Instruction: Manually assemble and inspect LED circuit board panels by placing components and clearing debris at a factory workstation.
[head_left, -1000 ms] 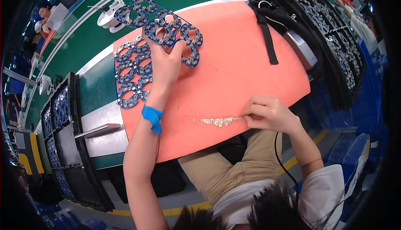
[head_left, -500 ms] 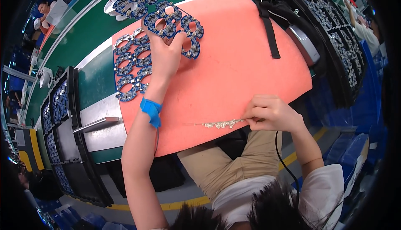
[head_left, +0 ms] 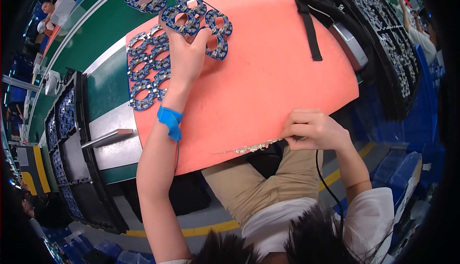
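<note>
Over the pink mat [head_left: 268,82], the left hand [head_left: 186,60] holds a blue circuit panel [head_left: 194,22] while the right hand [head_left: 311,127] pinches, contents unclear, beside near-edge pale pieces [head_left: 256,146], seemingly a gathering step calling next for steadiness.

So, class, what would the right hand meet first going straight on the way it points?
Probably the small pale pieces along the near edge of the pink mat; the right hand points leftward at their row, though any gap is hard to judge.
</note>
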